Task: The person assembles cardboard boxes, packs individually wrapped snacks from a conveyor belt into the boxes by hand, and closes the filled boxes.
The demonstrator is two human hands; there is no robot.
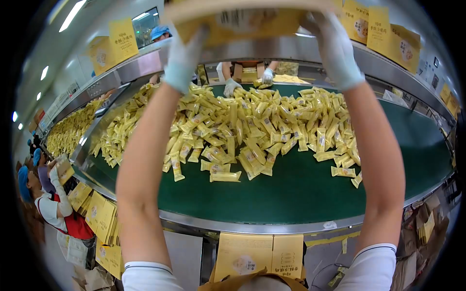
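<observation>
Both my arms are raised, in white gloves. My left hand (pixel 184 60) grips the left end of a yellow printed carton (pixel 242 24) at the top of the view. Around the carton's right end is my right hand (pixel 335 51). The carton is level with the upper metal shelf and partly cut off by the top edge. Below it, a large heap of yellow wrapped bars (pixel 252 126) lies on the green belt (pixel 272 199), with a few bars loose at its near edge.
Across the belt, a co-worker's gloved hands (pixel 232 88) are at the heap beside an open box (pixel 248 72). Another co-worker (pixel 53 199) stands at the left. Flat yellow cartons (pixel 242 254) are below the belt's near metal edge (pixel 272 229). An overhead shelf (pixel 131 70) holds cartons.
</observation>
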